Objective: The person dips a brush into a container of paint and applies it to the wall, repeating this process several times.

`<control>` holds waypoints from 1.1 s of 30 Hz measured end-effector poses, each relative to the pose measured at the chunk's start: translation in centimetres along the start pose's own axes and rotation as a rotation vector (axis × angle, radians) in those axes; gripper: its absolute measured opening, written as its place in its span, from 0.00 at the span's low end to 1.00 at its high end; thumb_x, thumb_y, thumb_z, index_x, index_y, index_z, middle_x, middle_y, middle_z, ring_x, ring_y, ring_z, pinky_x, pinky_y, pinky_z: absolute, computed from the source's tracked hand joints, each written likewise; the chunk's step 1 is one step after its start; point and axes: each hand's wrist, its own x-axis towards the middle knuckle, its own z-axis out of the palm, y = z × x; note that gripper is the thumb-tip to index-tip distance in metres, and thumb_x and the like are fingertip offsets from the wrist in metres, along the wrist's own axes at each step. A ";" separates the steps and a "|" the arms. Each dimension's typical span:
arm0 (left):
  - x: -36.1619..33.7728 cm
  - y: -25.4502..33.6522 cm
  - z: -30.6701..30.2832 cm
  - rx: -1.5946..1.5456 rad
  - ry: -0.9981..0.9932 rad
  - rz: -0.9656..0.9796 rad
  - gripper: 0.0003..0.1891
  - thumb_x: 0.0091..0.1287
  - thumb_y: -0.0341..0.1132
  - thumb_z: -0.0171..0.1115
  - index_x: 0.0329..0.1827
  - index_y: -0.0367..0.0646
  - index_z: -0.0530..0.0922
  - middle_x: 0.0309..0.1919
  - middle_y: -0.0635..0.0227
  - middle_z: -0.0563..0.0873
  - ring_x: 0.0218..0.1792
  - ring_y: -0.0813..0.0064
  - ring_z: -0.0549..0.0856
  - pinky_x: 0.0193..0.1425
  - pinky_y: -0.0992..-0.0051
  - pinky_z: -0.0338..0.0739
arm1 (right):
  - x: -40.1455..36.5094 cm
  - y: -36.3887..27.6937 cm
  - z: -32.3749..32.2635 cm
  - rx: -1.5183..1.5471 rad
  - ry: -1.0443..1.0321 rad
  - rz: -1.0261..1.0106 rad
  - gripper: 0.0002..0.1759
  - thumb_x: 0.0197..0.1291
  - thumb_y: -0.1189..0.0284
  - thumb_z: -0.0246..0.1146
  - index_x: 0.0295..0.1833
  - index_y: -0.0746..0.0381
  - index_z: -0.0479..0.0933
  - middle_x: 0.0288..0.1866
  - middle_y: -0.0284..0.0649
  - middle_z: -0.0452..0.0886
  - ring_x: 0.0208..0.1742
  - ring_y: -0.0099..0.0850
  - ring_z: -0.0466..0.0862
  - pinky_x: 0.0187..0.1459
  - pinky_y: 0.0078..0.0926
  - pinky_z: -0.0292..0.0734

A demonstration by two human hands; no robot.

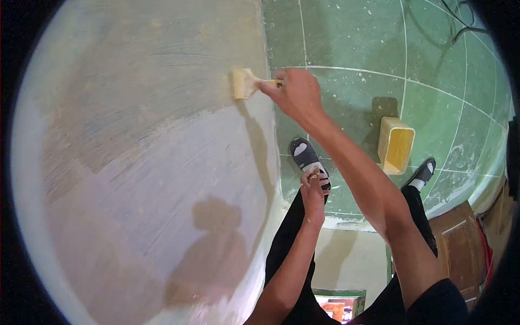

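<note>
My right hand (295,92) is closed around the handle of a wide paintbrush (246,84). The cream-coated bristles are against the wall (179,151), close to its edge with the floor. Darker, streaky coating covers the wall's upper part in view; a paler area lies below it. Lower down hangs my left hand (312,189), fingers loosely bent and apart, with stains on them and no held object visible. From this view it overlaps one sandalled foot (306,154). To the right, a cream rectangular container (385,143) with a yellowish inside stands on the floor.
Green tiles (352,103) with pale joints and paint specks form the floor. A dark cable (463,27) lies at the upper right. My other foot (425,170) is below the container. A brown wooden panel (460,249) is at the lower right.
</note>
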 end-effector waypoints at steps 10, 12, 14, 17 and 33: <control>0.3 1.5 1.6 0.116 0.068 -0.008 0.25 0.74 0.51 0.54 0.64 0.41 0.70 0.47 0.61 0.82 0.55 0.66 0.80 0.51 0.63 0.77 | 2.8 0.8 -0.9 0.549 -0.129 -0.273 0.32 0.58 0.44 0.69 0.26 0.67 0.81 0.16 0.36 0.66 0.23 0.23 0.65 0.26 0.30 0.61; -0.1 2.7 1.9 0.063 0.073 0.035 0.25 0.73 0.50 0.55 0.63 0.41 0.70 0.47 0.62 0.82 0.56 0.65 0.80 0.52 0.62 0.76 | 5.3 6.9 3.6 0.433 -0.193 -0.233 0.35 0.57 0.41 0.68 0.25 0.67 0.80 0.17 0.39 0.68 0.23 0.27 0.67 0.27 0.33 0.62; -0.4 3.3 2.0 0.046 0.103 0.036 0.25 0.73 0.50 0.56 0.63 0.41 0.70 0.47 0.62 0.82 0.56 0.66 0.80 0.53 0.63 0.76 | 6.1 13.4 7.7 0.213 -0.280 -0.095 0.37 0.56 0.37 0.66 0.27 0.67 0.81 0.23 0.48 0.76 0.29 0.40 0.76 0.33 0.41 0.70; -0.2 3.9 2.5 0.032 0.101 0.016 0.23 0.75 0.49 0.55 0.64 0.43 0.70 0.48 0.62 0.82 0.57 0.66 0.79 0.53 0.64 0.76 | 5.1 20.8 12.6 -0.169 -0.166 0.060 0.37 0.58 0.36 0.63 0.36 0.66 0.84 0.34 0.55 0.84 0.37 0.51 0.85 0.43 0.48 0.78; -0.4 3.8 3.0 0.038 0.069 0.011 0.21 0.75 0.50 0.53 0.59 0.43 0.75 0.47 0.63 0.82 0.54 0.68 0.80 0.51 0.65 0.76 | 1.3 5.9 1.6 0.176 0.020 -0.247 0.32 0.52 0.42 0.71 0.24 0.65 0.81 0.18 0.45 0.75 0.25 0.40 0.75 0.29 0.40 0.69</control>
